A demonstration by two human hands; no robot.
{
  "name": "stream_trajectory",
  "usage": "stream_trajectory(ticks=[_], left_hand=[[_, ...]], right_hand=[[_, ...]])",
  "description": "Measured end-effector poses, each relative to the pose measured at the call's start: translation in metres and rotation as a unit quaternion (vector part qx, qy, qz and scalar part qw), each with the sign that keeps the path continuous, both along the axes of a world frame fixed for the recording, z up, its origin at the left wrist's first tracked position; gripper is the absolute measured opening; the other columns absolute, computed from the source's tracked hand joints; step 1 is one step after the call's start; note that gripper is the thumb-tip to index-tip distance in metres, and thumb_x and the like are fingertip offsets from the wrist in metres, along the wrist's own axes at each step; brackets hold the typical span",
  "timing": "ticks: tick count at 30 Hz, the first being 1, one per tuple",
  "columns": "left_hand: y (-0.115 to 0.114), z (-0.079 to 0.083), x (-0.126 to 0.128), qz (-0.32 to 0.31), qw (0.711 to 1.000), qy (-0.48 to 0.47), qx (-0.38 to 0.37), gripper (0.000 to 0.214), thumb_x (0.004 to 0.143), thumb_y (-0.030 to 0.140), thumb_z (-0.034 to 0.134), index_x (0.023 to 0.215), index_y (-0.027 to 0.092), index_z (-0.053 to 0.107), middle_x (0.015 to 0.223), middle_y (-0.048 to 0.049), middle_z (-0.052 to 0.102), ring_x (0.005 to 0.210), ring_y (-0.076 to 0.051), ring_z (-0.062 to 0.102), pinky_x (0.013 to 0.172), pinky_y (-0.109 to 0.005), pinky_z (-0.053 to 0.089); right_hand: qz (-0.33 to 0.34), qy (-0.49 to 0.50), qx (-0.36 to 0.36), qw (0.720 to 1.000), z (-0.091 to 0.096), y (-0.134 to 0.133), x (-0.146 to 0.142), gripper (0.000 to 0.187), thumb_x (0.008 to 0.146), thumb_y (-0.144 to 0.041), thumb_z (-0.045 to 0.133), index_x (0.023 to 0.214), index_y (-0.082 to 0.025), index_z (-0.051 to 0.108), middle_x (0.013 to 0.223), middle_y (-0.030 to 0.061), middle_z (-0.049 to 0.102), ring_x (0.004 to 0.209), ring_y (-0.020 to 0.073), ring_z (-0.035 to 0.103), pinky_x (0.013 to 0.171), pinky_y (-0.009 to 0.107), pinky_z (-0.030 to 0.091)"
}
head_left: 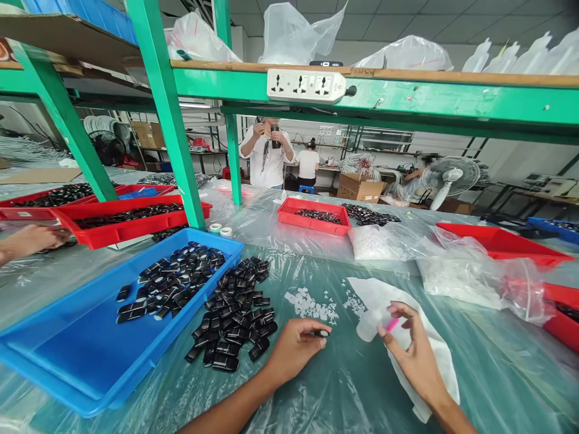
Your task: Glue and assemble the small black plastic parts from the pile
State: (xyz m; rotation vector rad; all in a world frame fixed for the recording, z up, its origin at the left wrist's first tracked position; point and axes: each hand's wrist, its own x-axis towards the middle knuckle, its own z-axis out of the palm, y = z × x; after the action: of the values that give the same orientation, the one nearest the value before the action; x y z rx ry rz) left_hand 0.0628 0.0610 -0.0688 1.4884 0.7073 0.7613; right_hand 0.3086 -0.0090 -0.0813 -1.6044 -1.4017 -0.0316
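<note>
Between the thumb and fingers of my left hand is a small black plastic piece with a pale spot on its end. My right hand has its thumb and fingers curved around a pink piece at the end of a small translucent plastic container; its exact kind is unclear. Beneath them lies a white cloth or sheet. Ahead of my left hand are small white bits scattered on the table. A heap of similar black pieces lies left of it.
A blue tray partly filled with black pieces stands at left. Red trays and bags of white bits sit farther back. A green shelf post rises behind the blue tray. Another person's hand is at far left.
</note>
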Motion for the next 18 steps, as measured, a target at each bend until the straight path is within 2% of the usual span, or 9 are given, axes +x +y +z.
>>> stream_trajectory(ticks=[2,4,8,11,14,18], left_hand=[[0.000,-0.001,0.000,0.001,1.000,0.002,0.017,0.025,0.076,0.027,0.065,0.096,0.013,0.071,0.096,-0.0106,0.068,0.085,-0.023,0.063,0.075,-0.029,0.048],[0.000,-0.001,0.000,0.002,1.000,0.004,0.027,0.025,0.077,0.028,0.065,0.096,0.013,0.072,0.097,-0.0105,0.069,0.087,-0.023,0.063,0.077,-0.030,0.048],[-0.002,-0.002,0.001,0.000,1.000,-0.002,0.023,0.024,0.076,0.028,0.066,0.095,0.015,0.072,0.101,-0.0103,0.069,0.091,-0.024,0.063,0.080,-0.031,0.048],[-0.004,-0.002,0.002,-0.002,1.000,0.019,0.016,0.024,0.076,0.027,0.066,0.096,0.015,0.072,0.100,-0.0101,0.069,0.090,-0.024,0.063,0.078,-0.030,0.048],[-0.007,-0.001,0.004,0.005,0.998,0.053,0.022,0.023,0.074,0.025,0.066,0.095,0.016,0.072,0.096,-0.0080,0.070,0.083,-0.021,0.063,0.074,-0.028,0.048],[-0.010,0.001,0.006,0.010,0.996,0.077,0.046,0.023,0.072,0.023,0.067,0.094,0.018,0.071,0.094,-0.0048,0.069,0.069,-0.015,0.059,0.067,-0.024,0.046]], right_hand=[[0.025,0.030,-0.101,0.994,-0.005,0.005,0.006,0.053,0.078,-0.043,0.059,0.125,-0.026,0.042,0.112,0.0055,0.053,0.102,0.0228,0.051,0.081,0.035,0.044],[0.035,0.036,-0.140,0.989,-0.011,0.010,0.011,0.052,0.076,-0.044,0.061,0.122,-0.026,0.048,0.110,0.0047,0.055,0.102,0.0236,0.052,0.086,0.038,0.042],[0.059,0.063,-0.153,0.985,-0.016,0.013,0.010,0.037,0.076,-0.045,0.062,0.105,-0.023,0.059,0.106,0.0058,0.060,0.098,0.0243,0.055,0.082,0.037,0.045],[0.088,0.142,-0.145,0.975,-0.007,0.011,0.001,0.036,0.076,-0.044,0.064,0.105,-0.024,0.058,0.111,0.0056,0.061,0.101,0.0244,0.055,0.085,0.036,0.045],[0.161,0.285,-0.132,0.936,0.001,0.007,-0.011,0.039,0.071,-0.041,0.070,0.105,-0.025,0.057,0.111,0.0058,0.062,0.101,0.0244,0.057,0.089,0.037,0.044],[0.224,0.457,-0.122,0.852,-0.001,-0.001,-0.026,0.040,0.068,-0.046,0.071,0.100,-0.023,0.063,0.094,0.0072,0.066,0.087,0.0244,0.060,0.078,0.037,0.047]])
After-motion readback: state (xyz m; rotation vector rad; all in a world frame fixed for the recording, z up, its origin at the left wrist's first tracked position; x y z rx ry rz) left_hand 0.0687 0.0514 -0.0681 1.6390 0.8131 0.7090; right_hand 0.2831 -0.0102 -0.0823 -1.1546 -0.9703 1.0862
